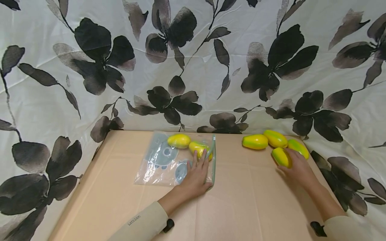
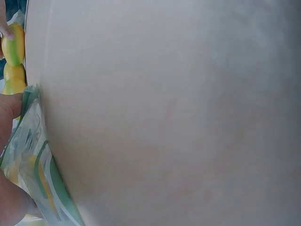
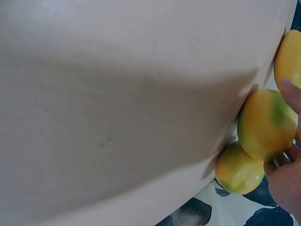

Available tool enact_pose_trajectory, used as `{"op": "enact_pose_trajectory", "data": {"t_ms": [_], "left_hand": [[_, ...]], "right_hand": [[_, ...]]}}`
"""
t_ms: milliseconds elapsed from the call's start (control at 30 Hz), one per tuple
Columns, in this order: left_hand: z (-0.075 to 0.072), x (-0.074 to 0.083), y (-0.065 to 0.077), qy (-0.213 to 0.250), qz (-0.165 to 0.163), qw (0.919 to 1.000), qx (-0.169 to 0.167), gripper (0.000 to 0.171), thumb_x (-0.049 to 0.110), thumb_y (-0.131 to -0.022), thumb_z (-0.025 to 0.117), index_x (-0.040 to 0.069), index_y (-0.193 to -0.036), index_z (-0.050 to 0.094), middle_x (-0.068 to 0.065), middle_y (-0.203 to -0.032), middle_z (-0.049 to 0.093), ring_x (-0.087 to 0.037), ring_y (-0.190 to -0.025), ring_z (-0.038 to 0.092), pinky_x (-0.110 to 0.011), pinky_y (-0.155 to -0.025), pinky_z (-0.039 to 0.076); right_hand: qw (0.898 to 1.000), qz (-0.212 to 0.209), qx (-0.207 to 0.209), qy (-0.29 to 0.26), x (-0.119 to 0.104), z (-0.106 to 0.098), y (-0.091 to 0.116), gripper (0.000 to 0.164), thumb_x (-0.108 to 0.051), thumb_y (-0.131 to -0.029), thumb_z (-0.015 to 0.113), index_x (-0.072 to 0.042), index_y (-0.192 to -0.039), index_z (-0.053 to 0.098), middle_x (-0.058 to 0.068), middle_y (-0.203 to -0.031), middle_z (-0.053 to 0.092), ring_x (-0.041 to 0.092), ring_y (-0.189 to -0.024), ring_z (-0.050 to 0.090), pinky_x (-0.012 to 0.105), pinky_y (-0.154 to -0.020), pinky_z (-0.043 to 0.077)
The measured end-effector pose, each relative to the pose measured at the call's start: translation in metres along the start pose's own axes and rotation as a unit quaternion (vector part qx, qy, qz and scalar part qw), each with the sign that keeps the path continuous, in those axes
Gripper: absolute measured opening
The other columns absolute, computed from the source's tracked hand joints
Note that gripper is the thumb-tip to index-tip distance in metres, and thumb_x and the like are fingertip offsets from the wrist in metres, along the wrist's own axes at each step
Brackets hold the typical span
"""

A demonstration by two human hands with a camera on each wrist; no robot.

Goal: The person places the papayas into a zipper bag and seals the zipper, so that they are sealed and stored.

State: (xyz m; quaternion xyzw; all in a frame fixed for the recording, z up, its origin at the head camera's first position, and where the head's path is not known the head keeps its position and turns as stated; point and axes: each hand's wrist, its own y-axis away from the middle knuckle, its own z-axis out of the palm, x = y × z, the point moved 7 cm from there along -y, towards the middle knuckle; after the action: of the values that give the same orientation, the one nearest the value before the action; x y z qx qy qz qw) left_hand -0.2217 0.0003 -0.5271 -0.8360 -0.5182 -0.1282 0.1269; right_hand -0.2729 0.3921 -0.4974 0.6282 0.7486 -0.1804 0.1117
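A clear zip bag (image 1: 153, 172) with blue-grey printed shapes and a green strip along its right edge lies on the cardboard surface. Two yellow-green mangoes are in it, one at the upper middle (image 1: 179, 141) and another mango (image 1: 197, 147) near the green edge. My left hand (image 1: 195, 175) rests on that edge, fingers straight and spread, fingertips at the nearer mango. In the left wrist view the green-edged mouth (image 2: 30, 96) bulges up between thumb and fingers. To the right, my right hand (image 1: 301, 170) grips a mango (image 1: 280, 157), its thumb and fingers around the sides.
Three more mangoes lie close to the held one: one at left (image 1: 255, 142), one behind (image 1: 275, 138) and one at right (image 1: 298, 148). The cardboard surface (image 1: 235, 201) ends just beyond them. A white cloth with dark flowers (image 1: 217, 97) hangs behind and at both sides.
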Motion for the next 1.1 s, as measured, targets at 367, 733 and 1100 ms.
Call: {"op": "enact_pose_trajectory", "data": {"t_ms": [367, 733, 1100], "left_hand": [[-0.003, 0.002, 0.003, 0.006, 0.002, 1.0000, 0.003, 0.119, 0.046, -0.080, 0.087, 0.006, -0.165, 0.014, -0.011, -0.175, -0.010, -0.049, -0.157, -0.009, -0.082, -0.109, 0.024], [-0.001, 0.001, 0.004, -0.001, -0.005, 1.0000, -0.003, 0.119, 0.047, -0.078, 0.088, 0.006, -0.164, 0.017, -0.010, -0.175, -0.009, -0.047, -0.158, -0.009, -0.081, -0.111, 0.025], [-0.004, 0.003, 0.005, -0.004, -0.002, 1.0000, 0.006, 0.121, 0.048, -0.077, 0.088, 0.004, -0.164, 0.017, -0.012, -0.175, -0.006, -0.049, -0.158, -0.006, -0.081, -0.110, 0.026]], "right_hand": [[0.999, -0.019, 0.028, -0.005, -0.002, 0.004, 0.011, 0.072, -0.004, -0.083, 0.082, 0.011, -0.144, 0.045, 0.036, -0.143, 0.043, 0.057, -0.130, 0.040, 0.073, -0.105, 0.034], [0.997, -0.037, 0.047, -0.049, -0.008, 0.001, 0.029, 0.072, -0.008, -0.085, 0.081, 0.000, -0.148, 0.046, 0.030, -0.146, 0.042, 0.052, -0.130, 0.040, 0.074, -0.104, 0.034], [0.986, -0.135, 0.065, -0.067, -0.046, -0.003, 0.022, 0.073, -0.005, -0.080, 0.085, -0.003, -0.145, 0.051, 0.026, -0.140, 0.052, 0.043, -0.125, 0.047, 0.026, -0.110, 0.029]]}}
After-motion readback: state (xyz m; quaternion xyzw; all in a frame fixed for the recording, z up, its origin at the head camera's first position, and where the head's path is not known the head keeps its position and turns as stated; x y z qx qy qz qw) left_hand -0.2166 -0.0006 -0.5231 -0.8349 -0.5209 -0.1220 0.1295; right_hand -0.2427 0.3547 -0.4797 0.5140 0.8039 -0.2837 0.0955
